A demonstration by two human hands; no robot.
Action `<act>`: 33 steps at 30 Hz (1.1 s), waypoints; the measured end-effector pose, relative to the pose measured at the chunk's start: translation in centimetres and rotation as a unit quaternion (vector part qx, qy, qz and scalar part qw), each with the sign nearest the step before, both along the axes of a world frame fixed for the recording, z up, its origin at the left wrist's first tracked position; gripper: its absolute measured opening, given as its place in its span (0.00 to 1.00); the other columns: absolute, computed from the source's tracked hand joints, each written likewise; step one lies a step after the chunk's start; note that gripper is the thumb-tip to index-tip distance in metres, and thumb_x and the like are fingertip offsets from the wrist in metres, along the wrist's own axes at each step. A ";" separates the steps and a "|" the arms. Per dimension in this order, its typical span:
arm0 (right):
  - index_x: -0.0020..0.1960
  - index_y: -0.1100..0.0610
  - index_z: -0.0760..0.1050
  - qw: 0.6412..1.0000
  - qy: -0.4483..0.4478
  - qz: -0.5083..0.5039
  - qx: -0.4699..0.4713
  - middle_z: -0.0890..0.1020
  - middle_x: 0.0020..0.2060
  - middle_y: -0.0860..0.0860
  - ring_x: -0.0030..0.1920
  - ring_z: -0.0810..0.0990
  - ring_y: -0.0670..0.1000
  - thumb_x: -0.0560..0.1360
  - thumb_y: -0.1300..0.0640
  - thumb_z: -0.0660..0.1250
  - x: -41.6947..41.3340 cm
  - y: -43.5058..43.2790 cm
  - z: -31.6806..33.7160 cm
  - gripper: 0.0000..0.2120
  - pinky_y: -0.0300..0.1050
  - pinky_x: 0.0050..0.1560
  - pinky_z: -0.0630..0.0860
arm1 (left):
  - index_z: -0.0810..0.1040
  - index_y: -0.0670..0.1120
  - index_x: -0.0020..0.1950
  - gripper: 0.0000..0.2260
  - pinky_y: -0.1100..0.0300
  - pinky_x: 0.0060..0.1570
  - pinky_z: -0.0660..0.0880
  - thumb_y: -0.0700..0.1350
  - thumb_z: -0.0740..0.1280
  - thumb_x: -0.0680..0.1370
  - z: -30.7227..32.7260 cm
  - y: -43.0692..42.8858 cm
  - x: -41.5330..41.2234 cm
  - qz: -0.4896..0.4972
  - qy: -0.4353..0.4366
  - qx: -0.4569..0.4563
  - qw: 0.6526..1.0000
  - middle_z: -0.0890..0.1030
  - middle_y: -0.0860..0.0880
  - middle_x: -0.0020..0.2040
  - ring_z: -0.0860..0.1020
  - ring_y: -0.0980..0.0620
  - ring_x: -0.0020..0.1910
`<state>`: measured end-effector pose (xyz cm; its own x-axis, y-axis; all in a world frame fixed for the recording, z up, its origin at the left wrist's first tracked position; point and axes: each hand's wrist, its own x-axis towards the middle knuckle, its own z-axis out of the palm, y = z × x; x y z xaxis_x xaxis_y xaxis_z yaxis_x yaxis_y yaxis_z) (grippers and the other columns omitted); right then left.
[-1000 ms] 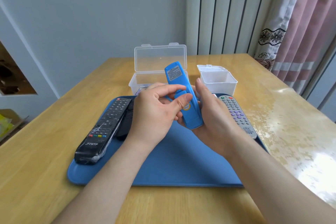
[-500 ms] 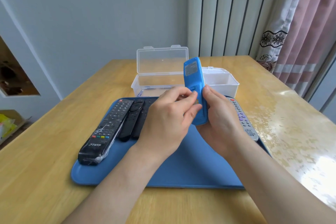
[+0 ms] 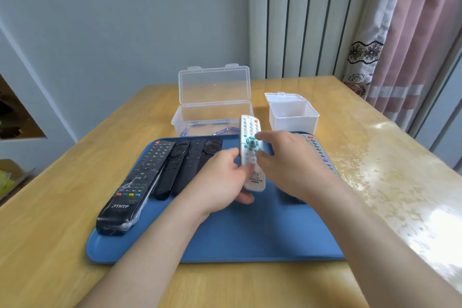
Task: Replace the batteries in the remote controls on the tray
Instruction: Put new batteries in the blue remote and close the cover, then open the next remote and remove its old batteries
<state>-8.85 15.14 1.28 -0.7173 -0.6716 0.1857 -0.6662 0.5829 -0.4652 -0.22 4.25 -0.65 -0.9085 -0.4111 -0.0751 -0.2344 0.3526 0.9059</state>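
White remote (image 3: pixel 250 132) | left hand (image 3: pixel 220 180) grips it | right hand (image 3: pixel 292 165) blurred, grip unclear, half-covers grey remote (image 3: pixel 320 152)

Wooden table (image 3: pixel 75 182); pale grey-blue wall (image 3: pixel 125 20); striped panel (image 3: pixel 300 20); pink curtain (image 3: pixel 425 45); daylight glare on tabletop.

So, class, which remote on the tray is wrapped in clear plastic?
The large black remote at the tray's far left, with a row of coloured buttons. Crinkled film covers it; the slim black remotes beside it are bare.
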 end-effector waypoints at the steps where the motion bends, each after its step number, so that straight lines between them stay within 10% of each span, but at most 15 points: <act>1: 0.69 0.52 0.71 0.999 0.028 -0.008 0.040 0.77 0.64 0.54 0.63 0.71 0.58 0.79 0.55 0.60 -0.5 0.3 -0.1 0.19 0.49 0.60 0.69 | 0.77 0.51 0.60 0.10 0.48 0.50 0.81 0.45 0.60 0.82 -0.2 0.0 0.0 -0.008 -0.018 -0.013 1.000 0.83 0.51 0.39 0.83 0.48 0.32; 9: 0.70 0.49 0.65 0.969 0.015 -0.036 0.244 0.67 0.69 0.48 0.73 0.56 0.54 0.81 0.44 0.54 -2.1 1.4 -0.7 0.19 0.56 0.54 0.62 | 0.72 0.50 0.64 0.12 0.53 0.46 0.81 0.46 0.61 0.81 -0.4 0.5 -0.2 0.011 -0.038 -0.158 0.987 0.73 0.51 0.55 0.83 0.50 0.37; 15: 0.52 0.51 0.66 0.967 0.008 -0.044 0.250 0.70 0.64 0.48 0.68 0.61 0.54 0.82 0.54 0.52 -2.3 1.1 -1.0 0.05 0.55 0.53 0.62 | 0.72 0.50 0.65 0.20 0.56 0.49 0.73 0.55 0.67 0.76 -0.1 1.0 -0.1 -0.019 -0.095 -0.304 0.948 0.77 0.51 0.48 0.77 0.49 0.47; 23: 0.62 0.49 0.71 0.991 0.067 0.006 0.112 0.72 0.60 0.44 0.66 0.64 0.53 0.82 0.53 0.51 -1.6 0.3 -2.0 0.14 0.54 0.52 0.65 | 0.70 0.55 0.67 0.18 0.58 0.53 0.70 0.51 0.65 0.77 -0.8 1.6 -0.3 -0.061 -0.052 -0.346 0.935 0.77 0.55 0.57 0.74 0.50 0.59; 27: 0.50 0.51 0.71 0.986 0.076 0.041 0.140 0.72 0.53 0.44 0.62 0.67 0.53 0.82 0.52 0.52 -1.3 -0.1 -2.4 0.10 0.54 0.49 0.63 | 0.74 0.57 0.65 0.16 0.55 0.55 0.72 0.49 0.63 0.78 -0.1 0.1 0.4 0.029 -0.036 -0.431 0.901 0.80 0.54 0.57 0.73 0.49 0.60; 33: 0.46 0.51 0.68 0.983 0.103 0.003 0.153 0.74 0.56 0.46 0.63 0.67 0.54 0.81 0.51 0.54 -1.2 -0.4 -2.7 0.07 0.54 0.50 0.61 | 0.72 0.48 0.52 0.16 0.56 0.43 0.67 0.60 0.62 0.77 -0.2 -2.3 1.0 0.065 -0.179 -0.515 0.836 0.74 0.51 0.56 0.68 0.47 0.60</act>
